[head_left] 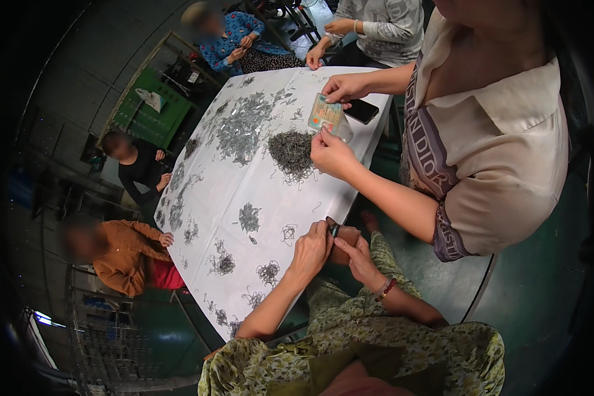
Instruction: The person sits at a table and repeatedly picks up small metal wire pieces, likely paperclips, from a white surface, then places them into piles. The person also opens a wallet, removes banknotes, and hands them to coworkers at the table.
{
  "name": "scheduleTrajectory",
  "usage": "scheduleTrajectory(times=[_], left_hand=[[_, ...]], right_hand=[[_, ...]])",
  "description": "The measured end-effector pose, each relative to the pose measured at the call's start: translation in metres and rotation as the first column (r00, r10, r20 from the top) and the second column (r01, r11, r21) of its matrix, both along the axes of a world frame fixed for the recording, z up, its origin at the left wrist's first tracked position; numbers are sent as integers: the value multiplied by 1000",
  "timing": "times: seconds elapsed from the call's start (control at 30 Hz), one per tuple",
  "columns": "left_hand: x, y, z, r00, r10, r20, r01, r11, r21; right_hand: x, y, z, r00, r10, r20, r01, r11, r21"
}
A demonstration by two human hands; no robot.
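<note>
At the table's near edge my left hand (311,252) is closed, its fingertips pinching a small dark, narrow piece (333,226) whose kind I cannot make out. Close beside it, my right hand (359,261), with a beaded bracelet at the wrist, has its thumb on a flat brown piece (351,235) that looks like a wallet or leather flap. The two hands almost meet, and the fingers partly hide both things. Left of them, small heaps of thin dark wire hooks (288,233) lie on the white-covered table (277,204).
A person at the right holds a printed card (325,113) over a large heap of dark hooks (292,153). A black phone (362,111) lies near the table's right edge. Flat grey pieces (244,129) spread across the far half. Several other people sit around the table.
</note>
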State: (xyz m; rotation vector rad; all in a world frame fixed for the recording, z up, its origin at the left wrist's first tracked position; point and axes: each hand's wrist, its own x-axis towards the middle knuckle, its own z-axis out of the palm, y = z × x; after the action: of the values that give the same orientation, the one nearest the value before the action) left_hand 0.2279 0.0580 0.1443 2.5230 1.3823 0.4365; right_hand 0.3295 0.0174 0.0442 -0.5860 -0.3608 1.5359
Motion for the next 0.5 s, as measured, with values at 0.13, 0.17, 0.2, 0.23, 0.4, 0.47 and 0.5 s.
scheduleTrajectory(times=[0.13, 0.17, 0.2, 0.23, 0.4, 0.47, 0.5], left_hand=[[-8, 1, 9, 993, -103, 50, 94, 983, 158], [-9, 1, 8, 988, -146, 44, 132, 965, 225], [-11, 2, 5, 992, -129, 11, 124, 972, 199], [-14, 4, -1, 993, -114, -22, 116, 978, 173], [-28, 11, -47, 991, -137, 5, 137, 990, 16], [-22, 3, -28, 995, -98, 21, 98, 995, 15], [-23, -1, -26, 995, -101, 2, 100, 995, 16]], right_hand=[[-13, -1, -2, 998, -34, 59, 32, 999, 41], [-15, -2, -8, 996, -14, 85, 10, 999, 49], [-16, -1, -13, 994, 4, 111, -11, 998, 56], [-17, 0, -16, 990, 23, 137, -31, 998, 62], [-31, -4, -27, 887, 209, -412, -290, 946, -144], [-15, -1, 3, 512, 170, -842, -670, 692, -268], [-6, -1, 22, 274, 29, -961, -818, 532, -217]])
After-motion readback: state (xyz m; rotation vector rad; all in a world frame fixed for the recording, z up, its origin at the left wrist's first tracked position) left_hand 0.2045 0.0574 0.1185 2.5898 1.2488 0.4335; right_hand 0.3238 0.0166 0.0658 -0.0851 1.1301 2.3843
